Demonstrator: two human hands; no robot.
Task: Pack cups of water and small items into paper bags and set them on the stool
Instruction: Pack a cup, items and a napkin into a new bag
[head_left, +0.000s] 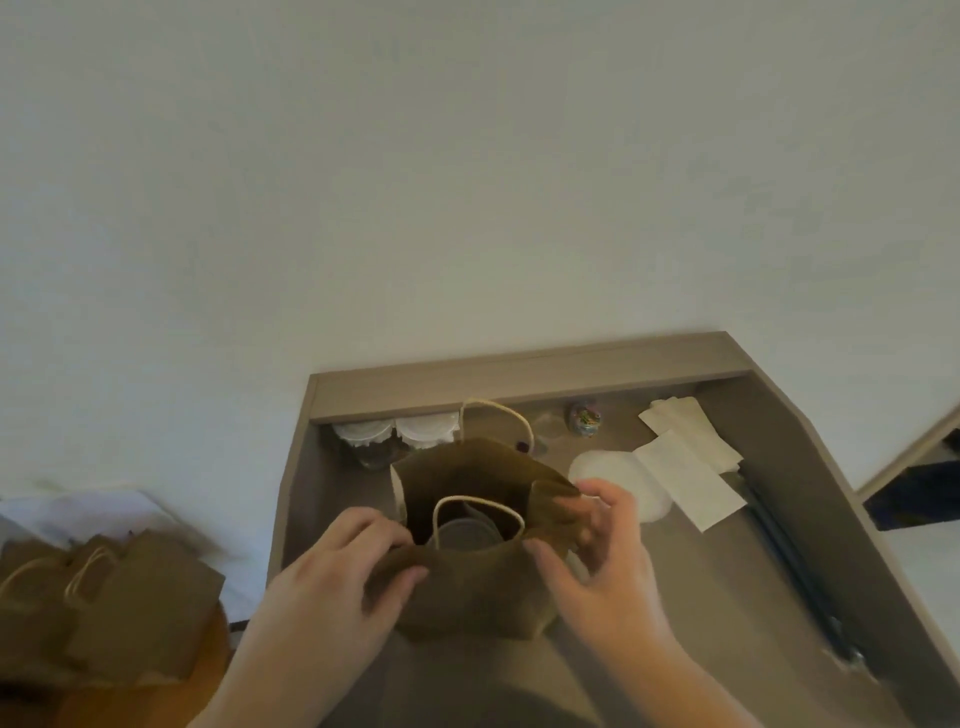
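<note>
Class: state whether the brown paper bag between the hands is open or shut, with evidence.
Open: left hand and right hand spread the brown paper bag at its mouth; a clear cup shows inside.

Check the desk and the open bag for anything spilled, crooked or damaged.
No spill shows. The paper bag has its right rim crumpled inward where the right hand pinches it; the left hand grips the opposite edge. The cup inside looks upright. The napkins lie overlapped, askew.
</note>
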